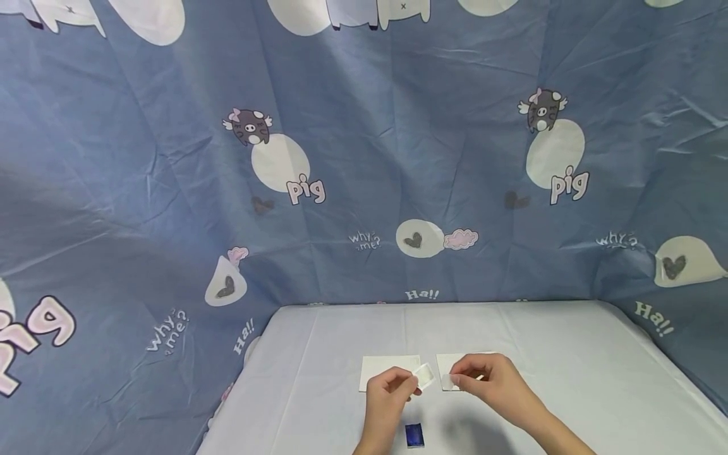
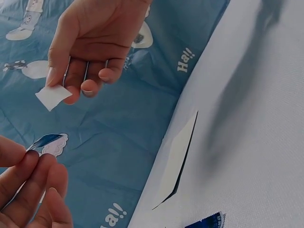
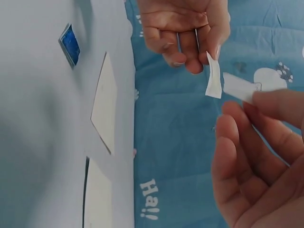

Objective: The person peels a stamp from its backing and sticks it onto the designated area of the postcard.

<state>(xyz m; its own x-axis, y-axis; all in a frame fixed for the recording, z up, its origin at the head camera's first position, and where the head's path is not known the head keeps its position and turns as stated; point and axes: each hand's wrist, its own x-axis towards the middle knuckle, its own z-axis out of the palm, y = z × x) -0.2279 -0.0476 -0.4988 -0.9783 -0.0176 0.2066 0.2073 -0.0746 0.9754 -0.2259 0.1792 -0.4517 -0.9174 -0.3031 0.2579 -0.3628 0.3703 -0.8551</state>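
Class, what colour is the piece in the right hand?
The piece is white; best view: left wrist.

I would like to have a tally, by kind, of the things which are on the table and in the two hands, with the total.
White rectangular cards: 2
Small dark blue packet: 1
Small blue-and-white piece, in the left hand: 1
Small white piece, in the right hand: 1
Total: 5
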